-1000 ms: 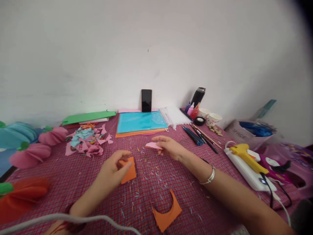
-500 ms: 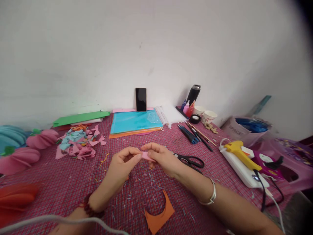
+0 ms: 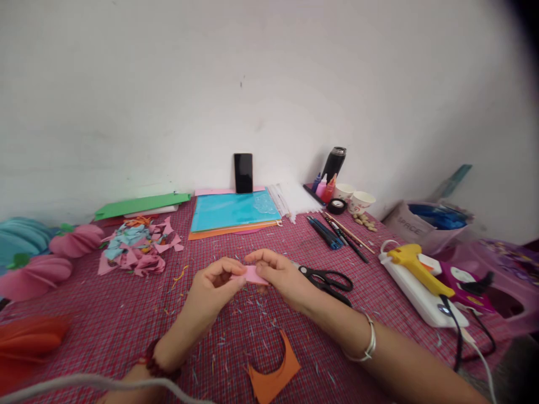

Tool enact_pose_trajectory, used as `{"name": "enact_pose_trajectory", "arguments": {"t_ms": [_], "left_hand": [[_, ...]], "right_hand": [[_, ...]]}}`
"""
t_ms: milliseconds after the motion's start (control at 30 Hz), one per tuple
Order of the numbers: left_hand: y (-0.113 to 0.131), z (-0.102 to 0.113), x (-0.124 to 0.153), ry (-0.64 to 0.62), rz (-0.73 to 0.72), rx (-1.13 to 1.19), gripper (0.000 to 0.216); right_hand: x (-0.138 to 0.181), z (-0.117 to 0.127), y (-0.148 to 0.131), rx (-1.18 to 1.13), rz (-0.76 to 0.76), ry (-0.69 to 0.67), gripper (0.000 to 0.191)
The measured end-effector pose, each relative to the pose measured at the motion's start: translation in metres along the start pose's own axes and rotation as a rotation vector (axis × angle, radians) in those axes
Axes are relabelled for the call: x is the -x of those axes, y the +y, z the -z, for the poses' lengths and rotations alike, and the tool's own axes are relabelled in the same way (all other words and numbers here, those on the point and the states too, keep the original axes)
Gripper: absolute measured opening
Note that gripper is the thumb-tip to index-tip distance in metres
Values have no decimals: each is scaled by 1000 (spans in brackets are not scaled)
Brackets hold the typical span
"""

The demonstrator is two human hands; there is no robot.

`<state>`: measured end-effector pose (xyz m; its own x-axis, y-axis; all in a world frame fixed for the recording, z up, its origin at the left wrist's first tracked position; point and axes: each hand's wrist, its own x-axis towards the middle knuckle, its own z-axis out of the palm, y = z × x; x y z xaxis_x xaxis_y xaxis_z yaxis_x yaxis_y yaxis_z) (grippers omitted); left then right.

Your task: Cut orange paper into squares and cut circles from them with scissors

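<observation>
My left hand (image 3: pixel 215 284) and my right hand (image 3: pixel 281 275) meet over the middle of the red checked tablecloth (image 3: pixel 105 314). Both pinch a small pink paper piece (image 3: pixel 252 274) between thumbs and fingers, a little above the cloth. A curved orange paper offcut (image 3: pixel 275 375) lies on the cloth just in front of my hands. Black scissors (image 3: pixel 328 278) lie right beside my right hand. A bracelet sits on each wrist.
A pile of pink and blue scraps (image 3: pixel 137 247) lies to the left, sheets of coloured paper (image 3: pixel 233 212) and a phone (image 3: pixel 243 173) stand at the back. Pens (image 3: pixel 332 233), cups (image 3: pixel 361 201), a yellow glue gun (image 3: pixel 415 264) and paper pumpkins (image 3: pixel 42 269) fill the sides.
My left hand let go of an orange paper piece and came up to my right hand. Both hands now pinch the pink piece, closer to me. The view shifted slightly.
</observation>
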<state>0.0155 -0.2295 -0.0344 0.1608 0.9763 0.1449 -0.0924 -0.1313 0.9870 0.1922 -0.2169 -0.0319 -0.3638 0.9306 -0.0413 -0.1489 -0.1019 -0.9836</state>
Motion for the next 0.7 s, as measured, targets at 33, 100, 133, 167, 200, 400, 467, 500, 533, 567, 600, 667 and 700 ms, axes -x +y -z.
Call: {"name": "enact_pose_trajectory", "arguments": {"t_ms": [33, 100, 133, 167, 200, 400, 467, 500, 533, 567, 600, 667, 700], "left_hand": [[0, 0, 0, 5, 1, 3, 5], [1, 0, 0, 8, 7, 8, 5], [1, 0, 0, 8, 13, 7, 6], [2, 0, 0, 8, 21, 5, 7], [2, 0, 0, 10, 28, 0, 8], [2, -2, 1, 39, 29, -5, 18], [1, -3, 2, 51, 31, 15, 20], [1, -3, 2, 58, 33, 26, 20], [1, -3, 2, 63, 37, 36, 20], [1, -4, 2, 70, 42, 46, 19], [1, -3, 2, 78, 47, 59, 19], [2, -3, 1, 102, 65, 103, 18], [3, -2, 0, 115, 79, 136, 18]], "right_hand": [[0, 0, 1, 10, 10, -4, 25], [1, 0, 1, 38, 28, -10, 25], [1, -1, 2, 55, 38, -10, 25], [1, -1, 2, 73, 49, -8, 24], [1, -1, 3, 90, 61, -6, 24], [2, 1, 4, 181, 112, 7, 22], [2, 1, 5, 200, 125, 15, 22], [2, 1, 5, 202, 136, 22, 21], [2, 1, 6, 195, 146, 26, 20], [2, 2, 7, 175, 150, 25, 19], [2, 2, 8, 139, 146, 16, 21], [3, 3, 10, 38, 125, -24, 28], [3, 3, 10, -18, 114, -52, 33]]}}
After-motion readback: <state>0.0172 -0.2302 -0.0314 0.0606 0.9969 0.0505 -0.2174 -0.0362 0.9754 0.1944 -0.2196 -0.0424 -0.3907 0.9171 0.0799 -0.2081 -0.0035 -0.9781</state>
